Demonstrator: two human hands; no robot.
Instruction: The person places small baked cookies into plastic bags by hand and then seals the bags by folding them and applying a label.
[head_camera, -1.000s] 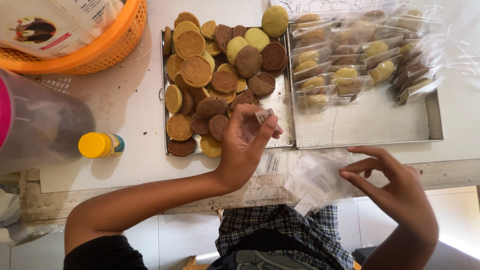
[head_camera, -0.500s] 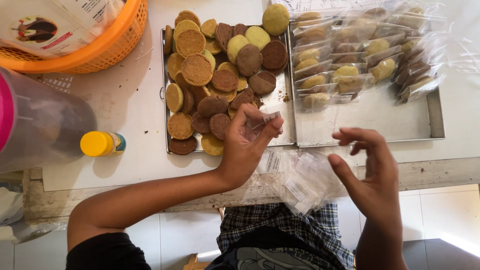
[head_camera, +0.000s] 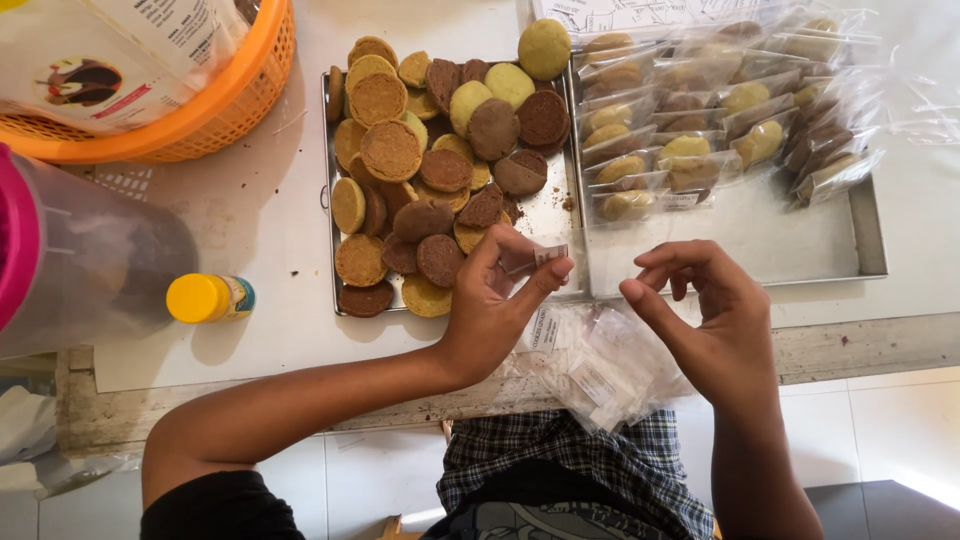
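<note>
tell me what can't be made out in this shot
Head view only:
- Clear sachet: mostly covered by the left hand fingers; contents unreadable.
- Orange basket: cut off by the top edge.
- Pile of empty sachets: crumpled and overlapping, so uncountable.
- Lower cookies: hidden under the stack.

A pale, stained tabletop carries two shallow metal trays side by side, one heaped with round cookies, the other with bagged ones, an orange plastic basket, a yellow-capped bottle (on its side) and a clear pink-lidded container.
</note>
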